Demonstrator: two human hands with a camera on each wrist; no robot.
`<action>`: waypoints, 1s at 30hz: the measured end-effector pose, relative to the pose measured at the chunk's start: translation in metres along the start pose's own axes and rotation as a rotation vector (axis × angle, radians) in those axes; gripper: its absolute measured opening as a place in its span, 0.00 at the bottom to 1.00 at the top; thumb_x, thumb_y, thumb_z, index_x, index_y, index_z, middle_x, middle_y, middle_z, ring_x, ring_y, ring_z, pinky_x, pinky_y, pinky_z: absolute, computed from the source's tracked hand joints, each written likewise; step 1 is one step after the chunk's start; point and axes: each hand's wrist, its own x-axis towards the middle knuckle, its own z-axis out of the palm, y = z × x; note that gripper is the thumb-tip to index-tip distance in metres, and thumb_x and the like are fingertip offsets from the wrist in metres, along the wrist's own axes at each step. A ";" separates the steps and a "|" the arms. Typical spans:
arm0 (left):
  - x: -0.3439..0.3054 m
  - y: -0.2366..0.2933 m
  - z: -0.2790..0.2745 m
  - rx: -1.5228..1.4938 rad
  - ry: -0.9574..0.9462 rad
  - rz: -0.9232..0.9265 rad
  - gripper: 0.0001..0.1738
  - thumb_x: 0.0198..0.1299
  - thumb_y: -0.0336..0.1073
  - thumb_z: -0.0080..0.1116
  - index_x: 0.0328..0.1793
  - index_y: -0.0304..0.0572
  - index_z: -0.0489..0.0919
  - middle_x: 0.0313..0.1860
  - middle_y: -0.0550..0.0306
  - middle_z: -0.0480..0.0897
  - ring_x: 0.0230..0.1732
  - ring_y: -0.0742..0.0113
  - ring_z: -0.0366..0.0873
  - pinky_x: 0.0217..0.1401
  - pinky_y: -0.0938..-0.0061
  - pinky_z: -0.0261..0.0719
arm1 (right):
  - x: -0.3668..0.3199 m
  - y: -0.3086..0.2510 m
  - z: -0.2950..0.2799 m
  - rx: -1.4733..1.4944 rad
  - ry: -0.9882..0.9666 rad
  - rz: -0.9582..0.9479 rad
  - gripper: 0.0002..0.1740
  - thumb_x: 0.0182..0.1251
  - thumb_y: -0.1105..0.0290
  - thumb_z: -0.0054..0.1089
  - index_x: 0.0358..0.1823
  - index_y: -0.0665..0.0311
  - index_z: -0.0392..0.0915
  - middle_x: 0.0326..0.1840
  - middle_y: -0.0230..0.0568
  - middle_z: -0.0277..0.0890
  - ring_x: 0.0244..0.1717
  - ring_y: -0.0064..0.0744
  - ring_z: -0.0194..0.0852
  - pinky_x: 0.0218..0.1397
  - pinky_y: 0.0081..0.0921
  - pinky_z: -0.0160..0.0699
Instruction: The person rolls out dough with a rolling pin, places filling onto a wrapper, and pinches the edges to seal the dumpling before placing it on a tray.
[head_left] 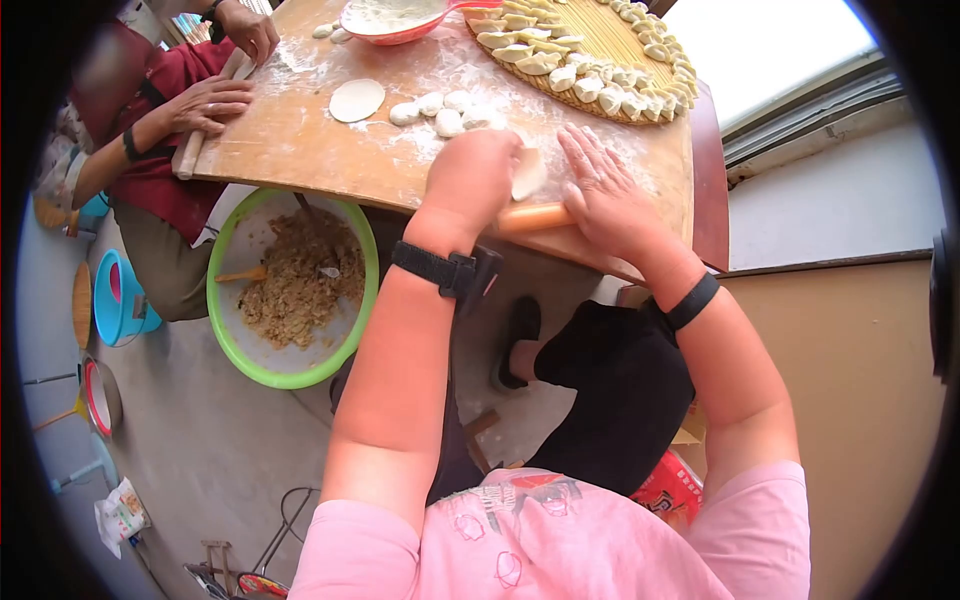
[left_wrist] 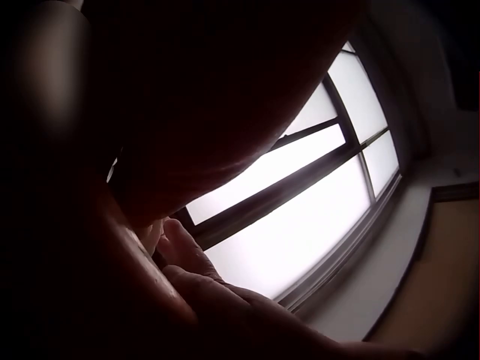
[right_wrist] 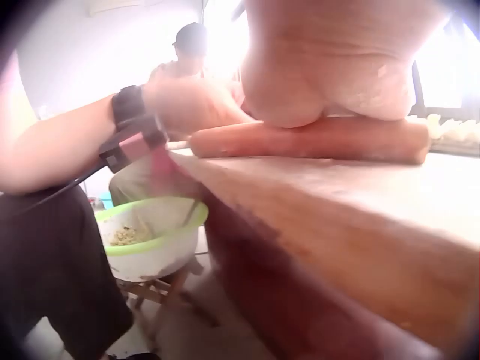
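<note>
With curled fingers my left hand (head_left: pixel 472 180) pinches the edge of a dough wrapper (head_left: pixel 529 172) lying on the floured board (head_left: pixel 290 150). Beside it, my right hand (head_left: pixel 612 203) presses flat on a wooden rolling pin (head_left: pixel 534 217), fingers straight and pointing away. The right wrist view shows the heel of that palm resting on top of the rolling pin (right_wrist: pixel 315 142), near the board's front edge. In the left wrist view the hands are dark silhouettes. Several dough pieces (head_left: pixel 449 122) and a rolled wrapper (head_left: pixel 357 101) lie just beyond my left hand.
A woven tray (head_left: pixel 610 42) of dumplings stands at the back right, a red flour bowl (head_left: pixel 395 36) at the back. Below the board's left side is a green-rimmed basin (head_left: pixel 225 330) of filling. Another person's hands (head_left: pixel 210 103) hold a second rolling pin (head_left: pixel 190 155).
</note>
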 end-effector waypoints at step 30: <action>-0.006 0.009 -0.020 0.019 -0.072 -0.167 0.09 0.61 0.33 0.61 0.44 0.37 0.84 0.41 0.40 0.85 0.46 0.41 0.82 0.51 0.55 0.79 | 0.001 -0.035 0.016 0.005 0.077 0.030 0.33 0.80 0.51 0.39 0.81 0.57 0.57 0.85 0.54 0.49 0.86 0.54 0.41 0.85 0.49 0.44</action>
